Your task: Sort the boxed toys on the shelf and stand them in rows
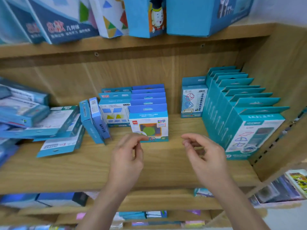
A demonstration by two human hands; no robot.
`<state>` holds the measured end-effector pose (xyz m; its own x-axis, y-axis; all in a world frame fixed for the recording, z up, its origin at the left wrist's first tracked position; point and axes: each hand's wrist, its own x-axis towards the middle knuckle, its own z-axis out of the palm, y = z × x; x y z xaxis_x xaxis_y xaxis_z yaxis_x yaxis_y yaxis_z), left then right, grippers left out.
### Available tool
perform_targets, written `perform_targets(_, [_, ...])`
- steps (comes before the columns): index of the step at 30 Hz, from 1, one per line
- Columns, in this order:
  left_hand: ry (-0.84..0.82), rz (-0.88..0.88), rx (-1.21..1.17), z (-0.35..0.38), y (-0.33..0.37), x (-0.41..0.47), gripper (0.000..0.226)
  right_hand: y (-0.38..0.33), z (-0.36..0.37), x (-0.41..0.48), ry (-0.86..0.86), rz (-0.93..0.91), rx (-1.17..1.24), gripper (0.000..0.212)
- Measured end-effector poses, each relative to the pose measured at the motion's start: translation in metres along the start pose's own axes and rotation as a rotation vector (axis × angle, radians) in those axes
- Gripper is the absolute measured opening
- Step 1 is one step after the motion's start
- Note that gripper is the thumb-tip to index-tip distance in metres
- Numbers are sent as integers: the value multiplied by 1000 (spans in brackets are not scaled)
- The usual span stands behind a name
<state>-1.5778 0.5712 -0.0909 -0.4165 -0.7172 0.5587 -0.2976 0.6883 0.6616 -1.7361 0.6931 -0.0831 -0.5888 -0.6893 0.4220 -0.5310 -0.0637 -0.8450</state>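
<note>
Both hands hover low in the middle of the frame, over the front of the wooden shelf (pixel 157 173). The left hand (pixel 129 153) has its fingers loosely curled around nothing. Its fingertips reach the lower left corner of the front box (pixel 150 126), a white and blue box with a green circle on its face. I cannot tell whether they touch it. The right hand (pixel 206 153) is just as slack and empty, with the fingers half bent, and it sits apart from the boxes on either side.

That front box heads a tidy row of blue-topped boxes (pixel 148 97) that stand upright and run towards the back panel. Just left of them stands a shorter row of boxes printed with coloured shapes (pixel 114 113). Two narrow blue boxes (pixel 93 118) lean tilted against that row. At the left of the frame a jumbled pile of flat boxes (pixel 43 125) lies on its side.

At the right, a long row of teal boxes (pixel 240 113) stands upright along the side wall. A single box with frame drawings (pixel 193 101) stands beside the far end of the row. Bigger boxes (pixel 66 22) line the shelf above.
</note>
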Motion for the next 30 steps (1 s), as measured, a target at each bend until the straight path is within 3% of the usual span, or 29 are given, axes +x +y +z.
perform_targets(4, [138,13,284,-42,-28,24,23,-6,25,0,-85,60,65,42])
perform_targets(7, [175,-81,455,-67,-52,48,37,-13,41,-2,-124,95,107,41])
perform_targets(9, [127,-144,577,-78,-73,63,51,-19,52,-4,-144,101,118,40])
perform_targets(13, [-130,-357,675,-83,-97,75,69,-28,71,-6,-166,77,87,41])
perform_targets(16, [-109,-347,707,-87,-99,67,65,-34,82,-4,-201,70,71,40])
perform_targets(20, [47,-345,580,-102,-102,60,45,-40,101,-2,-206,68,71,41])
perform_targets(25, [261,-616,162,-139,-99,38,28,-52,128,-5,-339,-25,-28,50])
perform_targets(28, [343,-716,-138,-166,-86,26,21,-65,140,-2,-581,-234,-315,88])
perform_targets(30, [327,-747,-255,-177,-72,19,25,-76,153,-2,-651,-344,-443,102])
